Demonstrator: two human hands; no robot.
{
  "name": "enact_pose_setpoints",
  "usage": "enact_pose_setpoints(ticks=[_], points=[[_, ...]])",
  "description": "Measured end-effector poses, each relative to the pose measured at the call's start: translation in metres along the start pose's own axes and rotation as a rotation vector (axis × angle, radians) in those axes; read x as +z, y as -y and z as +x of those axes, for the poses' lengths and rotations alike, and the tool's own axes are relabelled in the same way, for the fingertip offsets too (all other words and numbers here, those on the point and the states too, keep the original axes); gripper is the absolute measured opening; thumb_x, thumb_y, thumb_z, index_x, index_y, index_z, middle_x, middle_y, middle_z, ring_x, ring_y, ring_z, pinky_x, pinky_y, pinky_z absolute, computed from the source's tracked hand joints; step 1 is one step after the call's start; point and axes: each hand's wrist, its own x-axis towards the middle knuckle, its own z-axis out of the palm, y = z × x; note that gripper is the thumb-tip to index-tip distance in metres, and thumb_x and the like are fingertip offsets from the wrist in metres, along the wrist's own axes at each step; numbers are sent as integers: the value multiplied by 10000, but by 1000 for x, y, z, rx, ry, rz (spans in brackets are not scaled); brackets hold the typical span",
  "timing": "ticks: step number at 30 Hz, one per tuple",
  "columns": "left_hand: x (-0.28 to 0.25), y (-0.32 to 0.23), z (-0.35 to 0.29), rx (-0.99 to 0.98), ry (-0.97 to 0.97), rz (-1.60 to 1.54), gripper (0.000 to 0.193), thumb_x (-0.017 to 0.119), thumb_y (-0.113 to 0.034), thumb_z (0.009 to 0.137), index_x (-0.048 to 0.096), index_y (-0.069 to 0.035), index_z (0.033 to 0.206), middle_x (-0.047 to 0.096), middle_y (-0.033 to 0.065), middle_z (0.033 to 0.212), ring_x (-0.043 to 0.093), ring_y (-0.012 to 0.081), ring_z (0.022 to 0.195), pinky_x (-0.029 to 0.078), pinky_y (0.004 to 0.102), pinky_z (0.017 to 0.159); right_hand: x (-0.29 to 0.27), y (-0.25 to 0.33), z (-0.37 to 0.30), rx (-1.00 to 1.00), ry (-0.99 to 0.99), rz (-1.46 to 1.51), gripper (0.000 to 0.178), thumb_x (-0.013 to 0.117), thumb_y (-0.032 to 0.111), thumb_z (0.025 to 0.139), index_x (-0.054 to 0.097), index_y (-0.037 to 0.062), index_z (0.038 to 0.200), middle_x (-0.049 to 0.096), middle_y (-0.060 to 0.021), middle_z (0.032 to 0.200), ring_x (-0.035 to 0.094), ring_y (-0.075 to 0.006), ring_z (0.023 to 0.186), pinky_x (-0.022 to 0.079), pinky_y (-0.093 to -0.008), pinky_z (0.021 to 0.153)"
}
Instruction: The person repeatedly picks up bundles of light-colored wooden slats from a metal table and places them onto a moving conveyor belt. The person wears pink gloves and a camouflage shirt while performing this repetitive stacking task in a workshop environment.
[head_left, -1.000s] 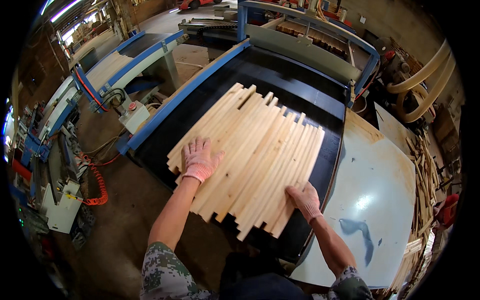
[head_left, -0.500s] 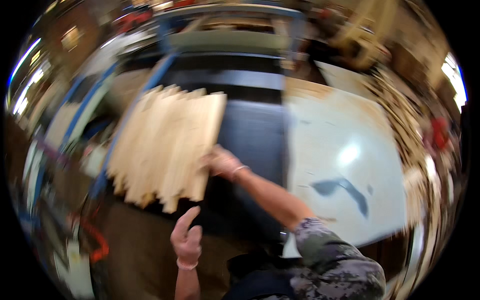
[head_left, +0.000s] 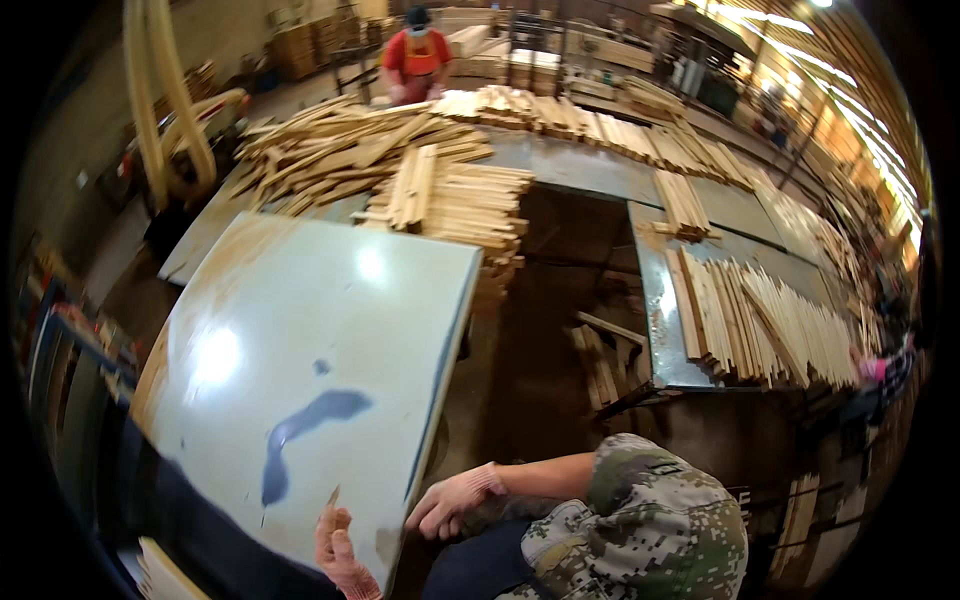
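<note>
My left hand (head_left: pixel 343 556), in a pale pink glove, hovers over the near edge of a glossy pale table top (head_left: pixel 330 290). Its fingers are partly stretched out, and a brownish pointed tip shows at the end of one; I cannot tell whether this is a fingertip or a sliver. Beside the table's near right corner is my right hand (head_left: pixel 452 505), also gloved, with fingers curled in and nothing visible in them. A dark blue-grey patch (head_left: pixel 300 430) marks the table top. At the lower left, part of a light wooden strip panel (head_left: pixel 165 572) shows.
Long loose strips (head_left: pixel 370 150) and a stack of slats (head_left: pixel 460 205) lie beyond the table. Right of a gap, another table (head_left: pixel 662 340) carries a row of wooden slats (head_left: pixel 750 310). A person in red (head_left: pixel 415 60) stands at the back; another person's pink-cuffed arm (head_left: pixel 880 370) shows far right.
The view has swung right, so the slat panel on the dark surface now barely shows at lower left. My right hand has left that panel's edge and come back near my body.
</note>
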Motion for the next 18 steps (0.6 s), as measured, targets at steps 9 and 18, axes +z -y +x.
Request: enact_pose_setpoints(ticks=[9,18], points=[[341,46,31,-319,734,243,472,696,-156,1014,637,46,1436,745,147,1310,683,219,1204,514,326,1071,-278,-272,-273,258,-1321,73,388,664,374,999,717,-8,1050,715,-115,831,660,-242,657,538,-427,635],[548,82,60,-415,1357,607,645,744,-305,1004,556,20,1528,646,205,1494,623,286,1388,471,363,1167,-273,-388,-342,254,-1541,719,449,647,411,1033,754,-15,1129,770,-165,946,749,-294,827,581,-445,771]])
